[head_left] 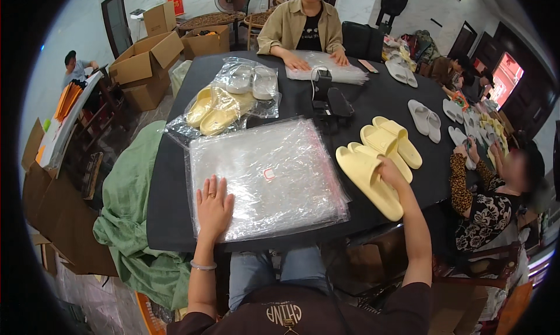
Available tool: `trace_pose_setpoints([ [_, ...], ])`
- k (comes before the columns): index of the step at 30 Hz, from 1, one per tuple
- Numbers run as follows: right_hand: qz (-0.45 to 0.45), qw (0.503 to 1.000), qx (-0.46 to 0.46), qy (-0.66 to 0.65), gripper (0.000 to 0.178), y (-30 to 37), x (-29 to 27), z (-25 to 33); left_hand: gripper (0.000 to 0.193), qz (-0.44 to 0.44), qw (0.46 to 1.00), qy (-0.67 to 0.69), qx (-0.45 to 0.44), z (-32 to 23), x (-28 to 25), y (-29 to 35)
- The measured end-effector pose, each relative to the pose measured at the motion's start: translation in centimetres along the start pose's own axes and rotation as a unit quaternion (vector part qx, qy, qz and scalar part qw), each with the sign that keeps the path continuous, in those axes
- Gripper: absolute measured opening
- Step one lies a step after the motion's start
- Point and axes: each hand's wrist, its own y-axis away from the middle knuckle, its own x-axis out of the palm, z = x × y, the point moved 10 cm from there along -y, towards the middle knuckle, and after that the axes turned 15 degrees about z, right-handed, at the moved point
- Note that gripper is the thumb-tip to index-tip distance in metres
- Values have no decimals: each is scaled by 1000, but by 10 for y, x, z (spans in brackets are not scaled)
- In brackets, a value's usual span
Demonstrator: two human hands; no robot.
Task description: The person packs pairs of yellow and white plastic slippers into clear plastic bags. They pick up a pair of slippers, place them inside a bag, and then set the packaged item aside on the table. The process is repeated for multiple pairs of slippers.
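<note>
My left hand (214,209) lies flat, fingers stretched, on the lower left of a thick stack of clear plastic bags (265,171). At the right of that stack, my right hand (389,174) grips a pale yellow slide sandal (368,182) by its strap; some of the fingers are hidden inside the strap. Just beyond it sit more yellow slide sandals (403,141), close together. Past the bag stack, at the far left of the table, bagged yellow sandals (219,110) lie beside bagged grey sandals (251,81).
A black stand with a small device (322,93) is on the dark table (175,218). Opposite, a person (308,25) rests both hands on another bag stack (332,67). Grey sandals (424,120) lie at the right, near another worker (493,201). Cardboard boxes (143,66) and green cloth (131,201) are at the left.
</note>
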Motion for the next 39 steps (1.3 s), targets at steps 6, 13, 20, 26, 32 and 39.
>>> trace_pose_setpoints([
  [6, -165, 944, 135, 252, 24, 4, -53, -63, 51, 3, 1000, 1, 1, -2, -1, -1],
  [13, -308, 779, 363, 407, 28, -5, -105, -97, 52, 0, 1000, 11, -3, 2, -2, 2],
  [20, -156, 847, 391, 324, 45, -23, -126, -149, 52, -1, 1000, 24, 2, 1, -1, -1],
  [26, -317, 823, 193, 430, 48, -53, -91, 17, 51, -16, 1000, 14, -6, 10, 3, 4],
  [32, -334, 888, -282, 141, 57, -72, 98, 237, 53, -18, 1000, 8, -5, 10, 2, 7],
  [39, -85, 914, -249, -309, 52, -136, 311, 305, 46, -74, 990, 121, 16, 23, -4, 10],
])
